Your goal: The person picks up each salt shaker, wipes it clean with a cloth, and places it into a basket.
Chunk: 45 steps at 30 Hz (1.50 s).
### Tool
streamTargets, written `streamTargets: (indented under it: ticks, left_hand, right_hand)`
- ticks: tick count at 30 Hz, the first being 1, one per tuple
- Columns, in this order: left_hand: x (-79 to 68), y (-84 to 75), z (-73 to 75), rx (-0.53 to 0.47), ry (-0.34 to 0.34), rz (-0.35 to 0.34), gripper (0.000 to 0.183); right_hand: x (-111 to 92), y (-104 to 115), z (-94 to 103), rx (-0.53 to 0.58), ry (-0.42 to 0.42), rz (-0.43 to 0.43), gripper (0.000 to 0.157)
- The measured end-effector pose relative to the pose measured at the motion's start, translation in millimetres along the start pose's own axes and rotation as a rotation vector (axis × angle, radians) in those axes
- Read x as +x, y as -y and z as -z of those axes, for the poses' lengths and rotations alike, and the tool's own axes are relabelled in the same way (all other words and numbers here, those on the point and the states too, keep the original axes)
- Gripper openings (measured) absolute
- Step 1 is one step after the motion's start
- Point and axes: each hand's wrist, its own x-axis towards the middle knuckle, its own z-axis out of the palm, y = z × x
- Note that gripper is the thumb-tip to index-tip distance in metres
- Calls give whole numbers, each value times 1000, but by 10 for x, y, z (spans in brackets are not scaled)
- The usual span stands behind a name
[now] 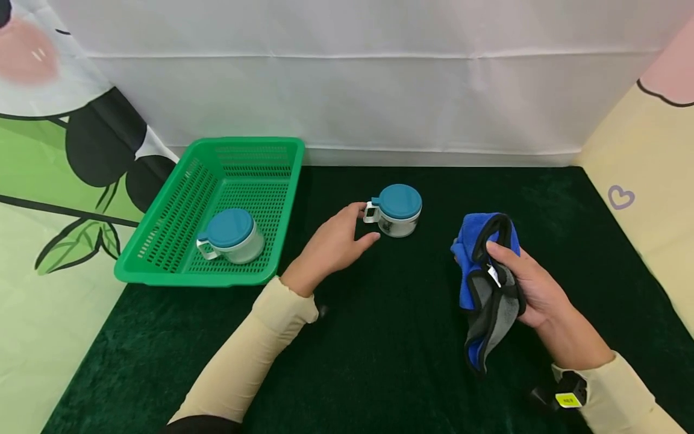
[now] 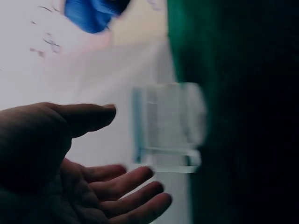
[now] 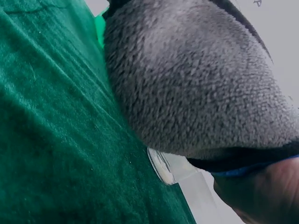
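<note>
A clear jar with a blue lid and a white handle [image 1: 400, 205] stands upright on the dark green cloth. Beside its handle is my left hand [image 1: 337, 241], thumb and fingers spread apart; in the left wrist view the fingertips are near the blurred jar [image 2: 168, 116], with nothing in the palm. Farther right, my right hand [image 1: 534, 283] grips a blue and grey cloth [image 1: 470, 256] with black edging, thumb on top, the cloth hanging down. Its grey side [image 3: 187, 79] fills much of the right wrist view and hides most of the fingers.
At the left sits a green plastic basket [image 1: 290, 223] with slotted walls. Inside it stands a second blue-lidded jar [image 1: 230, 235], handle toward the left. A white curtain [image 1: 358, 102] hangs along the back edge, and printed fabric [image 1: 640, 163] borders the right side.
</note>
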Motion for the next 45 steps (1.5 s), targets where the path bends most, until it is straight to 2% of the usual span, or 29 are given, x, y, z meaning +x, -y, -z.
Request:
streamTargets:
  ticks: [3,5,7,10,13,18,20,22,26,31,35,38,42,45]
  left_hand:
    - [228,123,-138,-78,12,41,72]
    - [354,202,-205,-117,5,48,70]
    - [447,269,-245,-147,-14,49,61]
    - [527,352,-273,-209,-57,53,43]
    - [551,407,-277,-287,-76,48,29]
    - [529,457,-273,-410,-36,27,25]
    - [509,464,-266,-456,-37,25,24]
    - [480,461,-251,-501,-48,31,23]
    - [404,421,-210,-607,-62,45,23]
    - [285,258,-146,-732,-57,6,22]
    - [171,72,-78,-777,-44,-77,17]
    - [79,-39,-49,-814,-9,-138,15]
    - [-20,-146,-22,-859,40,-186,14]
    - [-65,-208,5,-887,45,-198,13]
  right_hand:
    - [-13,4,-4,-78,-79,5,28]
    - [-13,1,-1,-132,-107,16,34]
    - [-10,-4,6,-182,-122,29,37]
    - [-14,-7,13,-290,-175,58,34]
    - [-21,-3,-5,-536,-292,105,38]
    - [-10,-4,-59,-1131,-493,244,59]
    - [-6,-8,-76,-1287,-529,320,63]
    - [-4,-8,-89,-1373,-539,391,65]
    - [-2,30,-84,-1460,-553,463,68]
    - [16,141,-81,-1476,-575,460,67]
    - [79,226,-113,-1441,-562,408,67]
    - [154,267,-202,-1411,-540,375,66]
    - [255,283,-376,-1371,-485,403,65]
    - [291,254,-466,-1328,-460,447,61]
